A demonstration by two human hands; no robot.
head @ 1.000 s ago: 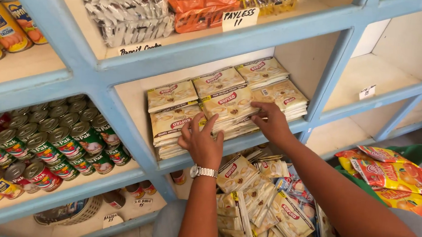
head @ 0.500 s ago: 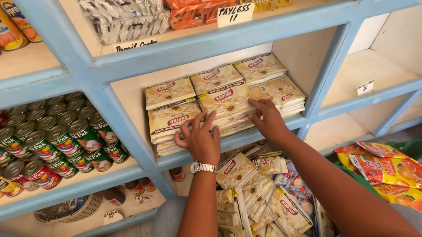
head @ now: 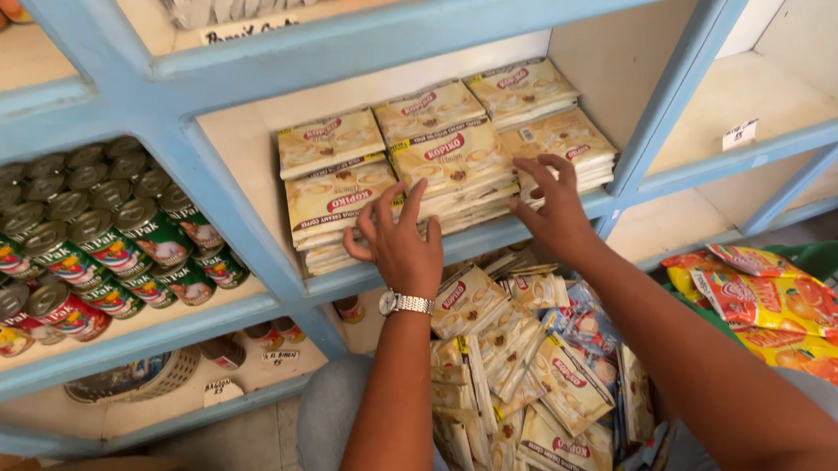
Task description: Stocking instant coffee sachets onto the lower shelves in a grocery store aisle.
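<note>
Sachet stacks (head: pixel 415 165), shelf (head: pixel 499 237): light, slippery, floppy; left hand (head: pixel 400 244), right hand (head: pixel 555 211) spread flat, grasping nothing; grip by edges.

The packets (head: pixel 435 162) are shiny plastic. The shelf (head: pixel 247 142) is painted wood, matt and a bit rough. The cans (head: pixel 90 240) are shiny metal. The watch (head: pixel 406 303) is shiny metal.

The light is bright and soft, like daytime. The back of the shelf (head: pixel 247 142) is darker with gentle shadows. The tin cans (head: pixel 90 240) shine a little on top. Lines bend near the edges, and the top corners look a bit blurry
</note>
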